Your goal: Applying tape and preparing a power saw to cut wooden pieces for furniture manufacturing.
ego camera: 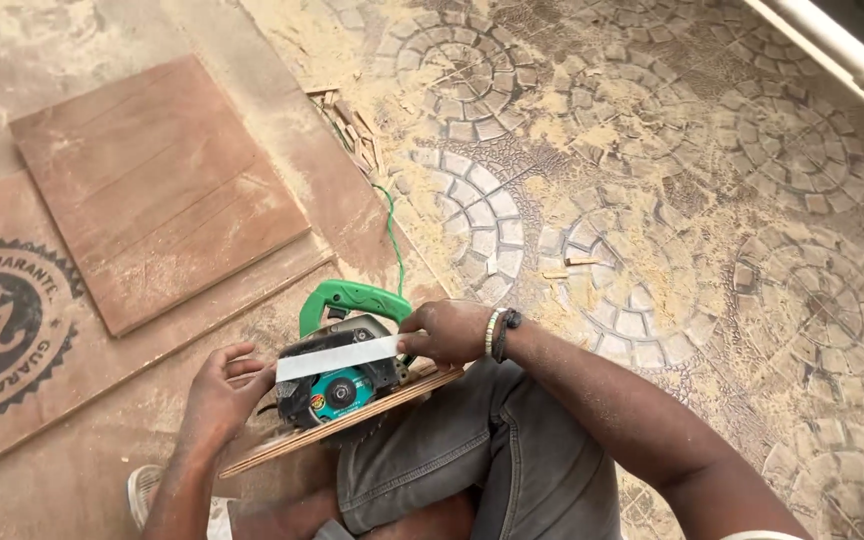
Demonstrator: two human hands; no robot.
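Sawdust-strewn patterned paving [652,200], with a person sitting low at work on a saw.

Resting on a plywood strip [352,425] across the person's lap, the green circular saw [347,365] has a white strip [337,358] laid over its guard. Right hand [452,332] pinches the strip's right end, fingers pressed together; left hand [220,395] holds the left end against the saw's side, fingers curled close. Behind the saw, a green cord [390,230] runs up across the floor. To the left, a square brown board [152,190] lies on a larger sheet [12,330] bearing a round dark stamp. Small wood offcuts [352,125] lie scattered beyond.
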